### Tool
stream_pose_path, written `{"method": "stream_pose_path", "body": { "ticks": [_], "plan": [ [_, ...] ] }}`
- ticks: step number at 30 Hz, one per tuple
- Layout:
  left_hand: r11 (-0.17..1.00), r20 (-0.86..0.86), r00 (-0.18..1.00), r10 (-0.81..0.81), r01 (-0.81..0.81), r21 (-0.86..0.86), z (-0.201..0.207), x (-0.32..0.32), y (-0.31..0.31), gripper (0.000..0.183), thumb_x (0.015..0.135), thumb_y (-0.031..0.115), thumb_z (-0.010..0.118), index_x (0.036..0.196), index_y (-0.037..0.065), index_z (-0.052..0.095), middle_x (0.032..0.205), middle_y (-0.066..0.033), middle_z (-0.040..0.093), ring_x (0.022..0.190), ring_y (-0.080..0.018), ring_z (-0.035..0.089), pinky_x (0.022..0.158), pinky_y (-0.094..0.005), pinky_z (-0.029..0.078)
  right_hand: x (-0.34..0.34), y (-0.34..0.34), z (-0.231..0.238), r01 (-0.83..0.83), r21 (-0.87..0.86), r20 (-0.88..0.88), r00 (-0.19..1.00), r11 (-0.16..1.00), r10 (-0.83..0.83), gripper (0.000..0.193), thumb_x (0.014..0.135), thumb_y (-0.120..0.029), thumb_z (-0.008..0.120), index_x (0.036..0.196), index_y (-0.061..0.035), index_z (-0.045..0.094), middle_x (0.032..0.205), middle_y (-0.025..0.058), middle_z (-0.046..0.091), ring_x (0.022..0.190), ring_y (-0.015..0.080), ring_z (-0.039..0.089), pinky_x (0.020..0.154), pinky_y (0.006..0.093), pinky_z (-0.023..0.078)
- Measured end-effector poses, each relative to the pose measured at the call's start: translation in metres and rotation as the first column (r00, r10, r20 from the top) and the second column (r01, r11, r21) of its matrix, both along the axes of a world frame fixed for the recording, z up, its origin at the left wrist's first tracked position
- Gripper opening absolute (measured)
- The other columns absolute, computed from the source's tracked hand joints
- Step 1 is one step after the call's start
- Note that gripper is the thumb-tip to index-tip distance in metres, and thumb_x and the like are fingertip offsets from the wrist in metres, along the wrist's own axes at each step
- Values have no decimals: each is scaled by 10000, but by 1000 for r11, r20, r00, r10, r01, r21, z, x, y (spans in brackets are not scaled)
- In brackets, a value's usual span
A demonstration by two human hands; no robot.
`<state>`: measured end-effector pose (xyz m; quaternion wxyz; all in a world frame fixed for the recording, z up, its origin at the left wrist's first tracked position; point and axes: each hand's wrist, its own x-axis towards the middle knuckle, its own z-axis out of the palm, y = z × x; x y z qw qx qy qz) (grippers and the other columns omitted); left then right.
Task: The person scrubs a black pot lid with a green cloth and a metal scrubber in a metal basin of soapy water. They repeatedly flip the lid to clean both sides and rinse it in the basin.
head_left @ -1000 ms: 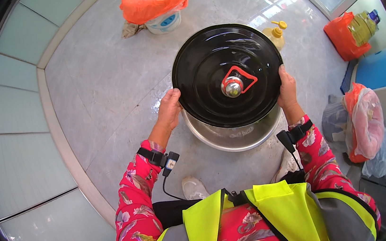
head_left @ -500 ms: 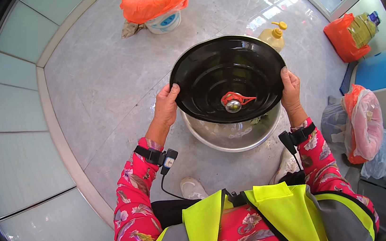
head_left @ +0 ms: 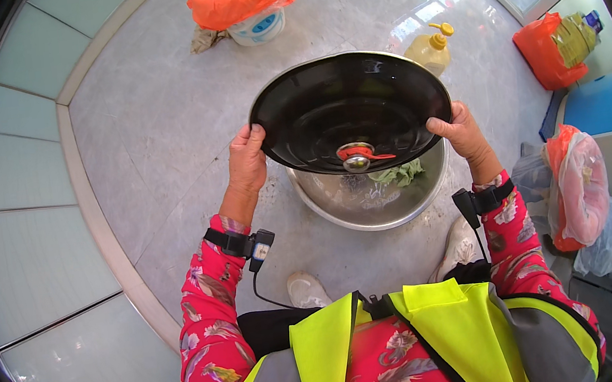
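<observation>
I hold a large round black pot lid (head_left: 349,103) with both hands above a steel basin (head_left: 356,204). A silver knob with a red piece tied or fixed at it sits on the lid's near half. My left hand (head_left: 245,160) grips the left rim, thumb on top. On the right rim my right hand (head_left: 463,131) is closed, its thumb lying over the black surface. A crumpled pale green cloth (head_left: 403,172) lies in the basin, partly covered by the lid. The basin's far side is hidden.
Beyond the basin stands a yellow pump bottle (head_left: 430,50). A white bucket (head_left: 257,29) lined with an orange bag is at the far left of it. Bagged items (head_left: 579,186) and an orange bag (head_left: 547,50) stand along the right. Pale cabinets (head_left: 41,251) line the left.
The lid has moved a little left and away from me, tilting so it looks narrower. More of the basin and the green cloth shows now.
</observation>
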<state>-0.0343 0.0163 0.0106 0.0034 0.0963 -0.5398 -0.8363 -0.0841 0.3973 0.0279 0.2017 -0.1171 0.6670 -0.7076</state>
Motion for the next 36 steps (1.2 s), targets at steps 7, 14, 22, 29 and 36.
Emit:
{"method": "stream_pose_path", "body": {
  "ticks": [7,14,22,29,36],
  "plan": [
    [995,12,999,47,-46,-84,-4,-5,-16,419,930,321,510,1253,55,486,1228,-93,551,1135,-215,511,974,-347,373,19,-18,43,-111,271,-422,879,956,222,182,748,-112,709,849,14,626,751,54,614,667,179,572,633,280,470],
    [968,165,985,-56,13,251,2,8,-20,364,958,276,411,1170,11,542,1109,-109,610,1005,-229,582,899,-373,472,32,-37,39,-62,385,-850,364,921,380,331,566,-75,639,890,-9,625,848,97,589,772,260,581,679,352,490],
    [771,109,958,-265,143,621,10,7,-14,454,961,345,365,1214,0,520,1169,-170,589,1048,-269,583,925,-411,471,33,-36,17,106,468,-879,162,877,449,307,663,-113,581,947,1,615,960,110,591,898,246,591,821,376,487],
    [875,225,891,-394,289,389,10,11,-13,418,839,110,551,1229,-30,496,1162,-165,592,1025,-262,602,902,-397,489,29,-30,-2,128,508,-856,186,852,483,311,681,-95,568,976,-7,605,993,105,597,933,253,591,855,383,486],
    [942,307,891,-334,322,91,25,14,9,388,755,-56,540,1141,-15,552,1053,-94,635,932,-193,618,836,-333,500,26,-42,11,-273,654,-457,600,705,656,639,746,-282,666,1323,-117,445,1363,161,377,1288,372,311,1041,489,264]
  ]
}}
